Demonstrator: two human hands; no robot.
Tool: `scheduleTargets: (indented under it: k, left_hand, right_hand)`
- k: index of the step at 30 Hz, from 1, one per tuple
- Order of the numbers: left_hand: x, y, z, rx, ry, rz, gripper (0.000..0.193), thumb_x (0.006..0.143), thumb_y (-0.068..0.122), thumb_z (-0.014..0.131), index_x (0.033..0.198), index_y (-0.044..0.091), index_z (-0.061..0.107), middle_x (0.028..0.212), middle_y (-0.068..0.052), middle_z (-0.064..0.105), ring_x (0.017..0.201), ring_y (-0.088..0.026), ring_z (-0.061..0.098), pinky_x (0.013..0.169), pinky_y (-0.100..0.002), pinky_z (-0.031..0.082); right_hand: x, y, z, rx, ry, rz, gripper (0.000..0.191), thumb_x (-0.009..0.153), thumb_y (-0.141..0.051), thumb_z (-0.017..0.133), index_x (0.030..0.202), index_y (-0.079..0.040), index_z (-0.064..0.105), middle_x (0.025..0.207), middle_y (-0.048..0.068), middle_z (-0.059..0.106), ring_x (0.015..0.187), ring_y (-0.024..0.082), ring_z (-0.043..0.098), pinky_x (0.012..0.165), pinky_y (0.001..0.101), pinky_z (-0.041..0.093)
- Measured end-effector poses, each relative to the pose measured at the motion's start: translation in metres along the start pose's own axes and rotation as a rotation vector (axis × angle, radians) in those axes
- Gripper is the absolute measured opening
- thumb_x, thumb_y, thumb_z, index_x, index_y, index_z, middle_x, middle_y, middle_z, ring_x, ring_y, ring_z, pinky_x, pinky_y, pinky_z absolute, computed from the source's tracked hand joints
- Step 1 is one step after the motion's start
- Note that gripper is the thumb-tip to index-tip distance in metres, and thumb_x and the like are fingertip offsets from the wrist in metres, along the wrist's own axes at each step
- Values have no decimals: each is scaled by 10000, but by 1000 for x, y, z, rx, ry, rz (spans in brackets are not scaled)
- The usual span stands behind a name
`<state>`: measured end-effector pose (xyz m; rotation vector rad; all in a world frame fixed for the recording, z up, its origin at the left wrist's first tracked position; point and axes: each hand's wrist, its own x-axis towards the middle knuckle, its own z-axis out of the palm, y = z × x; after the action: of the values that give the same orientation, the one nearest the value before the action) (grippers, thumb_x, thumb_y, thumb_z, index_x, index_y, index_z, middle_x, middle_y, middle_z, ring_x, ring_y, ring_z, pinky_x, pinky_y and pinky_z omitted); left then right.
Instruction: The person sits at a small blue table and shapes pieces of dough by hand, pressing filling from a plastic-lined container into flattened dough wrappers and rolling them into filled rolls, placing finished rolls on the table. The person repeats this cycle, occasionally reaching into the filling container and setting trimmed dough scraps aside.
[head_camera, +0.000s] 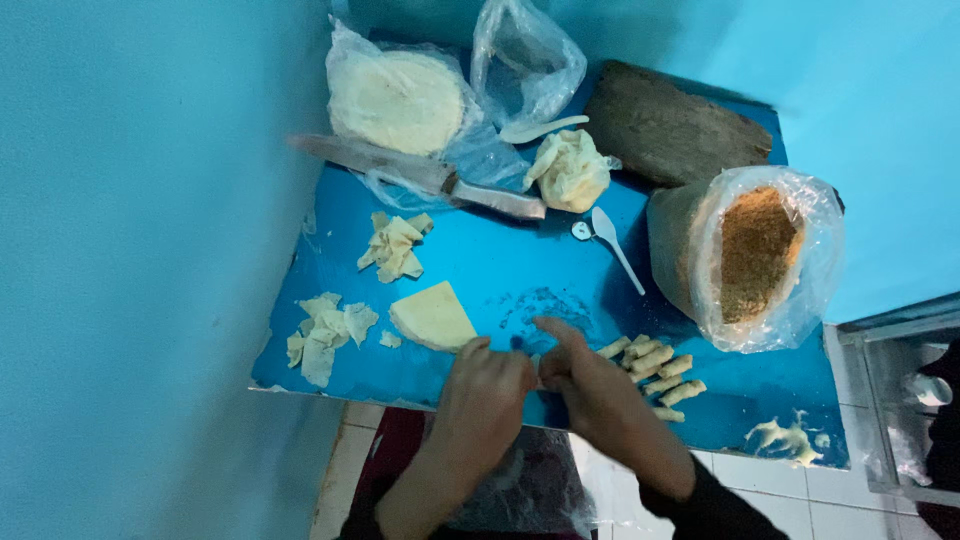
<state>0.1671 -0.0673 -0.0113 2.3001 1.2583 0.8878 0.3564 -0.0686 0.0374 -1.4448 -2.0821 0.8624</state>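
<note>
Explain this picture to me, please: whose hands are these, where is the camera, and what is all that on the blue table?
There is no machine here. A person wears a camera on the head, so this one view looks down at their own bare hands. The left hand and right hand meet at the near edge of the blue table, pinching something small between them; what it is stays hidden. Beside the right hand lies a cluster of small rolled pastries. By the left hand sits a wedge of folded wrapper sheets, with torn wrapper scraps further left. Farther back are a knife, a round stack of wrappers in plastic, a lump of dough, a white spoon and a bag of brown crumbs.
</note>
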Motion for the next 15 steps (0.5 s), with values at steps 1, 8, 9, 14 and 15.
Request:
scheduleTargets:
  k: [1,8,9,14,15]
  left_hand:
    - [-7,3,3,79,46,56,61,941,52,642,994,37,667,801,-99,580,848,-289,609,1159,-601,380]
    - [-18,1,8,286,57,170,187,889,67,677,1064,1,677,869,-108,581,929,-278,606,1182,-726,223]
    - [-17,2,7,300,40,159,184,904,65,670,1075,-2,680,881,-108,587,936,-273,602,1186,-747,215]
    - [-37,30,9,433,-42,68,357,933,146,611,1209,-74,668,1142,-159,618,1186,-318,545,1128,-830,145]
    - [-38,33,10,441,-44,60,391,934,188,593,1230,-60,649,1246,-178,584,1270,-336,486,1114,-831,131]
  right_hand:
    - [-6,-1,4,-98,52,-84,698,865,76,602,1505,-91,379,1047,158,708,948,329,708,794,420,563]
    - [-23,9,20,-428,187,-239,562,881,14,652,1418,-1,490,1046,176,685,941,323,654,807,438,537]
    - [-23,11,20,-482,228,-301,561,864,22,645,1404,11,495,1076,175,687,964,321,654,832,444,533]
    - [-34,0,27,-567,264,-337,604,838,-6,633,1426,60,512,1193,176,665,1097,318,642,945,410,513]
    - [-37,-6,31,-626,263,-326,605,839,-43,626,1417,75,491,1258,193,638,1163,336,615,990,437,477]
